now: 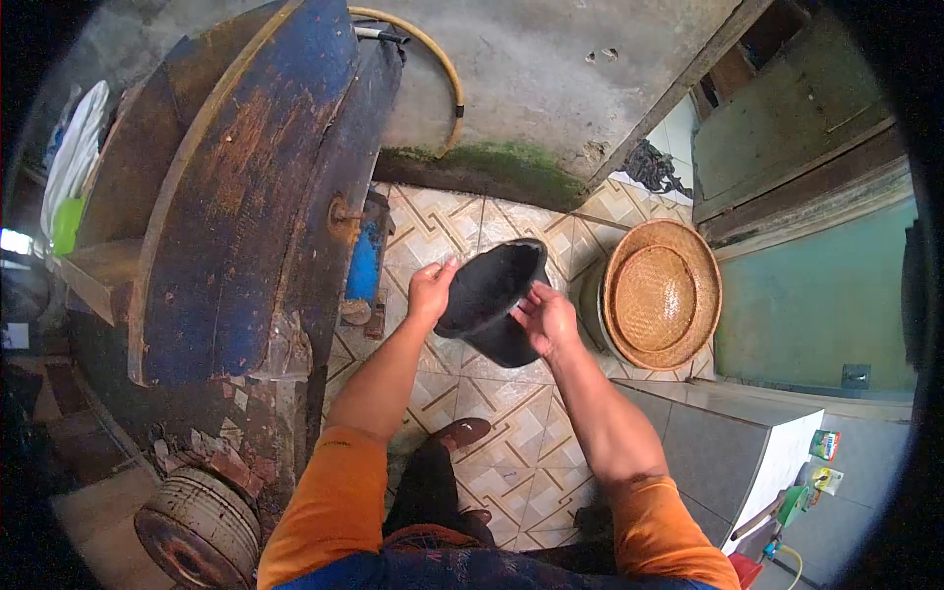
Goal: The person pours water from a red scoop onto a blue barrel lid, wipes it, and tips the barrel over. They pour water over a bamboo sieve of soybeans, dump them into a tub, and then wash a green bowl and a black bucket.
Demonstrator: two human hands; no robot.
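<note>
The black bowl (495, 298) is held in the air over the tiled floor (511, 433), tilted, with its open mouth facing up and to the left. Its rim runs from lower left to upper right. The left hand (430, 291) closes on the left rim, and the right hand (547, 317) grips the right side. A woven basket (661, 293) lies near, to the right.

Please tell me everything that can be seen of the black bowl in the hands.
The black bowl is round and deep, matte dark all over; its material cannot be told. It looks empty. It is held tilted, the opening facing up and leftward. The left hand grips its rim, the right hand its lower side, above the patterned tiled floor.
</note>
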